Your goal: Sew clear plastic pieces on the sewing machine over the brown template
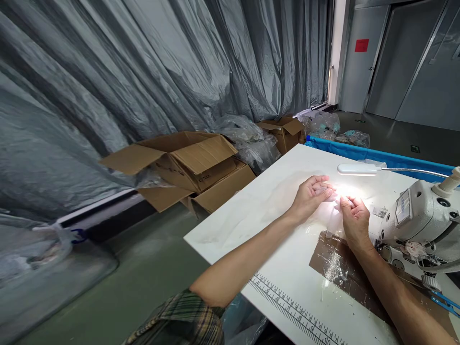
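Smooth white tabletop [283, 261], rounded white sewing machine [413, 218], glossy brown sheet [321, 258], two hands, and between them a thin, limp, sheer strip [331, 221].
Left hand [311, 197] and right hand [355, 218] both pinch the strip at their fingertips; its loose end points toward the brown sheet, long axis running roughly near to far.

Worktop [251, 230]: white, near edge marked with black ruler scale [292, 309] | Thin strip [329, 224]: whitish, translucent | Sheet [325, 256] inside near edge: brown | Sewing machine [419, 213], right edge: white | Cloth [341, 145] beyond far edge: bright blue | Sleeve [190, 318]: dark green, yellow-lined plaid noted | Boxes [204, 153] off left edge: brown; curtain [172, 57]: silver-grey recorded
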{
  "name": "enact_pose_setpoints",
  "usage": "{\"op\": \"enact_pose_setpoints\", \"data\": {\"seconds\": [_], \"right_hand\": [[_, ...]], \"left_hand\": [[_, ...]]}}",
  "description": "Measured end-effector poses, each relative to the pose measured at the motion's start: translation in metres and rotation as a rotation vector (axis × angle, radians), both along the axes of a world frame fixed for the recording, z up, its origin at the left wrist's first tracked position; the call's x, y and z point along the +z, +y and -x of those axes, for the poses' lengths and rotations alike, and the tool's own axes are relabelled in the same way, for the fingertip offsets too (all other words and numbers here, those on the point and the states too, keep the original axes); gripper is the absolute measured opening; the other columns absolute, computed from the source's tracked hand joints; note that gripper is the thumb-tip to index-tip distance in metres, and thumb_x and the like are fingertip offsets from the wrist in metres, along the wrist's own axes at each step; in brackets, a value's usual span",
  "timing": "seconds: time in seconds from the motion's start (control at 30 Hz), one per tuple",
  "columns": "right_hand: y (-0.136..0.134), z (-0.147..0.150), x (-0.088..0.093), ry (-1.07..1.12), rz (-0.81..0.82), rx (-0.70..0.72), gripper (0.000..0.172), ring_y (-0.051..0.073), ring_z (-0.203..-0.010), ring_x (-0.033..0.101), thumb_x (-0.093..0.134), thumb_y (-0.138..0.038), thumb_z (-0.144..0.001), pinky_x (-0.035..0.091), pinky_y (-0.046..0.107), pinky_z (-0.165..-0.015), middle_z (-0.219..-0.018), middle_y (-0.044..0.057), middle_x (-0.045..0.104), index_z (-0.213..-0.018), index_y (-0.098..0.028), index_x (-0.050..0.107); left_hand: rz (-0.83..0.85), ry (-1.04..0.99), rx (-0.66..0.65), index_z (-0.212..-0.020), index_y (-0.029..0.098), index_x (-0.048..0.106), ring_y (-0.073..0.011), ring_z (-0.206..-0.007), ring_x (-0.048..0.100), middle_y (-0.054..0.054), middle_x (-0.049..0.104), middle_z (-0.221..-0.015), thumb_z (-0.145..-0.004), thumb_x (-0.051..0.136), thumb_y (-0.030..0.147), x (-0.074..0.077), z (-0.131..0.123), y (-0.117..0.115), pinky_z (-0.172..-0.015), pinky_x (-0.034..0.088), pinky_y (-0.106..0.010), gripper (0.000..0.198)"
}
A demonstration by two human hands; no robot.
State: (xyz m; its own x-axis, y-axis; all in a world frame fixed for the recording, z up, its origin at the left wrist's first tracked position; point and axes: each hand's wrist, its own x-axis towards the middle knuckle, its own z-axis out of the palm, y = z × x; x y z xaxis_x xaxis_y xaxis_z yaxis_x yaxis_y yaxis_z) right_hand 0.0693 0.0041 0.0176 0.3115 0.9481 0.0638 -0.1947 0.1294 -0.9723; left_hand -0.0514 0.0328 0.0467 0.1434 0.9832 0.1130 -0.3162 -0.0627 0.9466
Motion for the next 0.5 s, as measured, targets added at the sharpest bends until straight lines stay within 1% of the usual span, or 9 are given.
{"op": "enact_pose_setpoints", "data": {"seconds": [0.07, 0.13, 0.2, 0.23, 0.27, 0.33, 0.4, 0.43, 0.5], "right_hand": [[-0.003, 0.000, 0.007, 0.015, 0.038, 0.013, 0.047, 0.016, -0.060, 0.061, 0.072, -0.059, -0.060, 0.050, 0.029, -0.058, -0.066, 0.000, 0.065, -0.081, -0.019, 0.057], [-0.012, -0.001, 0.015, 0.001, 0.119, 0.078, 0.049, 0.013, -0.050, 0.053, 0.073, -0.061, -0.059, 0.043, 0.025, -0.047, -0.060, -0.003, 0.060, -0.079, -0.020, 0.056], [-0.026, -0.002, 0.021, -0.054, 0.246, 0.216, 0.049, 0.010, -0.043, 0.043, 0.073, -0.062, -0.063, 0.034, 0.023, -0.040, -0.053, -0.006, 0.053, -0.081, -0.020, 0.057], [-0.036, -0.003, 0.022, -0.086, 0.313, 0.293, 0.049, 0.010, -0.042, 0.040, 0.072, -0.063, -0.065, 0.032, 0.022, -0.039, -0.051, -0.006, 0.050, -0.083, -0.019, 0.058], [-0.047, -0.005, 0.022, -0.113, 0.356, 0.378, 0.050, 0.010, -0.043, 0.042, 0.071, -0.064, -0.068, 0.033, 0.022, -0.041, -0.054, -0.006, 0.052, -0.086, -0.019, 0.058], [-0.071, -0.010, 0.017, -0.168, 0.405, 0.523, 0.054, 0.011, -0.046, 0.045, 0.068, -0.070, -0.069, 0.034, 0.022, -0.042, -0.055, -0.005, 0.051, -0.085, -0.019, 0.059], [-0.094, -0.017, 0.010, -0.224, 0.409, 0.731, 0.054, 0.011, -0.051, 0.047, 0.065, -0.071, -0.074, 0.037, 0.021, -0.046, -0.061, -0.003, 0.055, -0.085, -0.018, 0.059], [-0.103, -0.021, 0.006, -0.263, 0.408, 0.840, 0.053, 0.010, -0.053, 0.045, 0.065, -0.070, -0.076, 0.037, 0.021, -0.047, -0.062, -0.003, 0.054, -0.083, -0.018, 0.059], [-0.119, -0.029, -0.001, -0.334, 0.404, 0.941, 0.051, 0.009, -0.055, 0.042, 0.065, -0.068, -0.079, 0.035, 0.019, -0.049, -0.063, -0.003, 0.051, -0.085, -0.017, 0.059]], "left_hand": [[0.009, 0.033, 0.004, -0.103, 0.013, 0.057, -0.0146, -0.072, 0.070, 0.000, 0.068, -0.078, -0.060, 0.090, 0.031, 0.001, 0.001, -0.001, -0.068, 0.059, -0.028, 0.057], [0.020, 0.119, -0.003, -0.105, 0.014, 0.057, -0.0133, -0.063, 0.069, -0.001, 0.068, -0.080, -0.066, 0.086, 0.033, 0.004, 0.004, -0.006, -0.057, 0.057, -0.025, 0.053], [0.024, 0.264, -0.021, -0.108, 0.015, 0.058, -0.0102, -0.053, 0.064, -0.002, 0.070, -0.086, -0.073, 0.081, 0.032, 0.008, 0.013, -0.015, -0.044, 0.049, -0.020, 0.045], [0.025, 0.346, -0.037, -0.108, 0.016, 0.059, -0.0090, -0.050, 0.062, -0.002, 0.070, -0.087, -0.076, 0.078, 0.030, 0.010, 0.018, -0.022, -0.040, 0.045, -0.018, 0.040], [0.022, 0.428, -0.060, -0.108, 0.017, 0.060, -0.0084, -0.049, 0.061, -0.002, 0.071, -0.088, -0.078, 0.075, 0.028, 0.011, 0.024, -0.030, -0.039, 0.043, -0.017, 0.035], [-0.006, 0.579, -0.126, -0.107, 0.017, 0.063, -0.0099, -0.055, 0.064, -0.001, 0.073, -0.087, -0.080, 0.072, 0.025, 0.012, 0.036, -0.050, -0.047, 0.048, -0.019, 0.029], [-0.061, 0.702, -0.219, -0.107, 0.017, 0.065, -0.0129, -0.069, 0.070, -0.001, 0.075, -0.086, -0.082, 0.071, 0.023, 0.008, 0.044, -0.071, -0.062, 0.053, -0.022, 0.027], [-0.094, 0.755, -0.269, -0.109, 0.018, 0.065, -0.0139, -0.075, 0.071, -0.001, 0.076, -0.087, -0.083, 0.070, 0.023, 0.005, 0.047, -0.080, -0.068, 0.054, -0.023, 0.027], [-0.182, 0.844, -0.368, -0.115, 0.019, 0.064, -0.0143, -0.079, 0.071, -0.001, 0.077, -0.089, -0.085, 0.069, 0.022, -0.001, 0.048, -0.095, -0.073, 0.053, -0.023, 0.031]]}}
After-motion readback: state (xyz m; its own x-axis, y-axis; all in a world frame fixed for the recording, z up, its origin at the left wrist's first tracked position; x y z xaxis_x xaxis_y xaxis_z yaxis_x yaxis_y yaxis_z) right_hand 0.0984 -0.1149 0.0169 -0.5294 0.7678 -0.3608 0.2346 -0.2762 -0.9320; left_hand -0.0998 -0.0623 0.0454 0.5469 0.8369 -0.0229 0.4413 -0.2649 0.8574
